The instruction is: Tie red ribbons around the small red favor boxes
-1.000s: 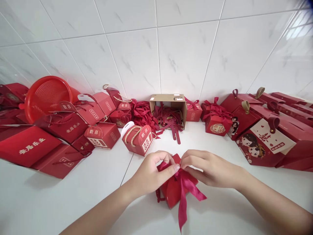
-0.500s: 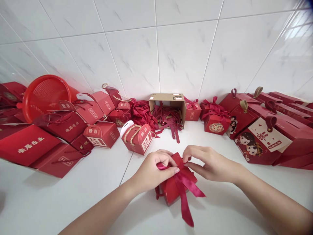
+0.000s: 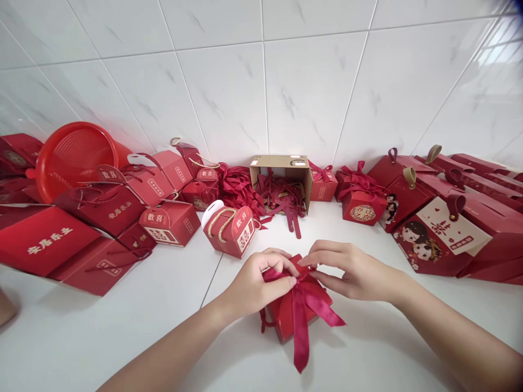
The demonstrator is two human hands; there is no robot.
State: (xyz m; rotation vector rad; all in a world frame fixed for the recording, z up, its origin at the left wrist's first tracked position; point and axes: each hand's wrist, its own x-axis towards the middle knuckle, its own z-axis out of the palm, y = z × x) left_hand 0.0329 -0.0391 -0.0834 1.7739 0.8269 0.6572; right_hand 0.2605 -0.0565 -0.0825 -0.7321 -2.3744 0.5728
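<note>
A small red gift box (image 3: 283,321) sits on the white table between my hands. Around it runs a crimson satin ribbon (image 3: 301,332), tied in a bow at the top, with two tails hanging toward me. My left hand (image 3: 261,283) pinches the bow's left loop near the knot, thumb against fingers. On the other side, my right hand (image 3: 347,272) has its thumb and fingers closed at the right part of the bow; its fingertips partly cover the ribbon there. A dark red cord sticks out at the box's left side.
Beyond my hands stand a red box with rope handles (image 3: 231,228), a pile of red ribbons (image 3: 239,188) and a cardboard box (image 3: 281,161) of dark red straps. Gift boxes (image 3: 445,234) crowd the right; more boxes and a red basket (image 3: 77,128) fill the left. Someone's hand or arm (image 3: 5,308) shows at the left edge.
The front ribbon tail has swung left and hangs straighter. My right fingers have shifted slightly toward the knot. Part of a hand or arm has come in at the left edge.
</note>
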